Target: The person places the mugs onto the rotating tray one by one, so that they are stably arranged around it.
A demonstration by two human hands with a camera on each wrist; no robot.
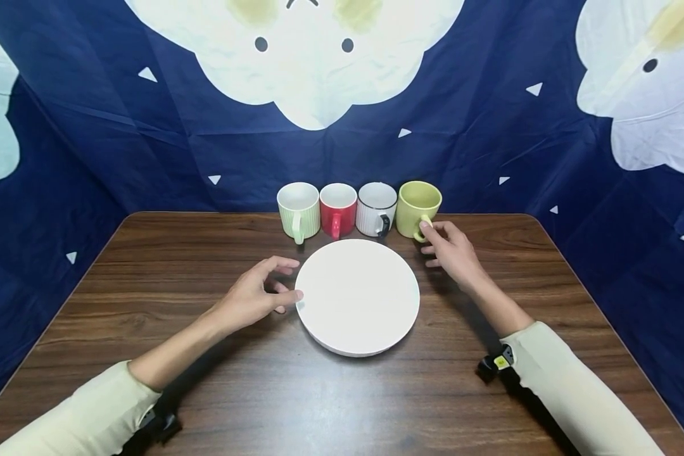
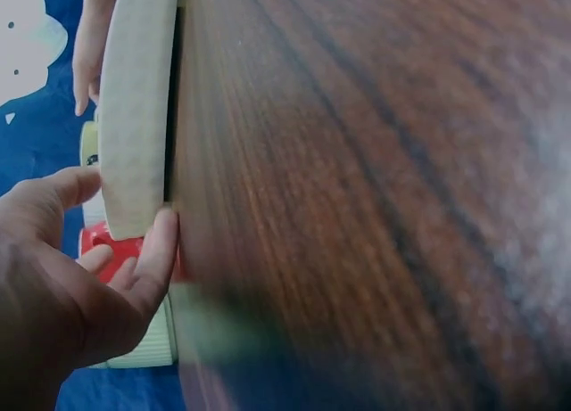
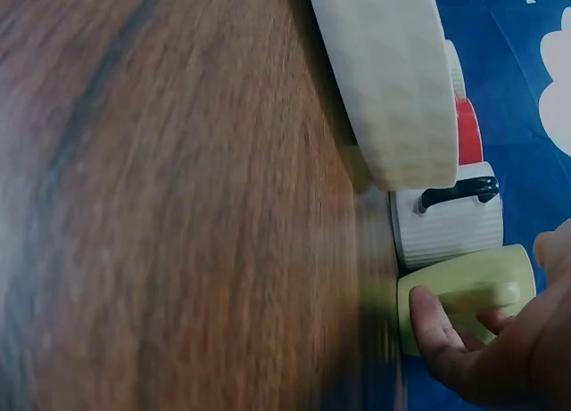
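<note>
A round white disc (image 1: 358, 296) with a thick rim lies on the table. My left hand (image 1: 262, 291) is at its left side, thumb at the top of the rim and the other fingers lower, loosely spread. Behind the disc, mugs stand in a row: pale green ribbed (image 1: 299, 212), red (image 1: 337, 212), white with a black handle (image 1: 372, 215), yellow-green (image 1: 413, 212). My right hand (image 1: 453, 253) is at the yellow-green mug's handle. In the right wrist view, its thumb stands apart from the handle (image 3: 482, 297), while a finger lies along the mug's side.
The brown wooden table (image 1: 410, 405) extends around the disc. A dark blue cloth (image 1: 165, 152) with white cloud figures hangs right behind the mugs and at both sides. The mugs stand close together near the table's back edge.
</note>
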